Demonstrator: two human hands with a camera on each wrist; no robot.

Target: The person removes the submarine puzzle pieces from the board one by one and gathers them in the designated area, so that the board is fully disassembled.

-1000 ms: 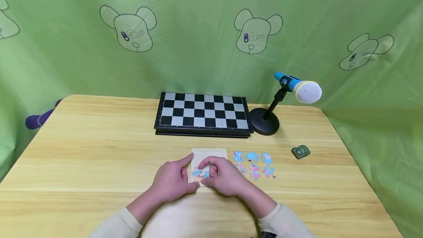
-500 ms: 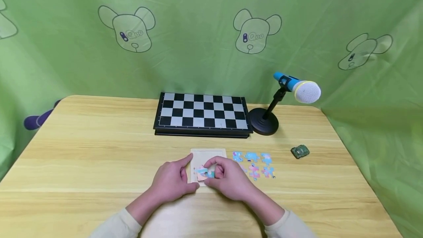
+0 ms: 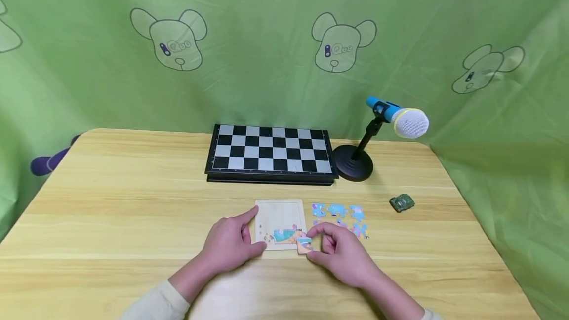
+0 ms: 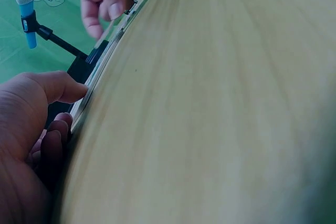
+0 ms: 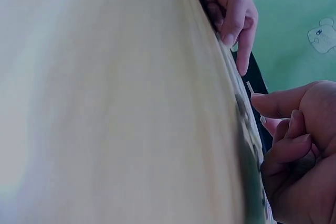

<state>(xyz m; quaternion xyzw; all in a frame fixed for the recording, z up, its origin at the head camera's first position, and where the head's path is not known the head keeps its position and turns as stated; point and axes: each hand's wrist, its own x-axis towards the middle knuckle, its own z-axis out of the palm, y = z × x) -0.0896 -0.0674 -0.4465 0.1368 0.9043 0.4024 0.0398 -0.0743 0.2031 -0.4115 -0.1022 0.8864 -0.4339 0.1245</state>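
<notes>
A square, pale wooden puzzle tray (image 3: 280, 210) lies on the table with several joined jigsaw pieces (image 3: 284, 235) along its lower part. My left hand (image 3: 231, 242) grips the tray at its left side, index finger at the left edge and thumb by the lower left corner. Between thumb and index finger, my right hand (image 3: 344, 253) pinches a single jigsaw piece (image 3: 304, 245), orange and blue, over the tray's lower right corner. In the right wrist view, that piece shows edge-on as a thin sliver at the fingertips.
More loose jigsaw pieces (image 3: 338, 210) lie right of the tray, some partly hidden by my right hand. Behind stands a folded chessboard (image 3: 272, 154), beside a blue microphone (image 3: 402, 117) on a black stand (image 3: 354, 163). A small green toy car (image 3: 402, 202) sits at the right.
My right hand has moved right, carrying the jigsaw piece from the tray's lower middle to its lower right corner. More joined pieces show now. The left hand stays at the tray's side.
</notes>
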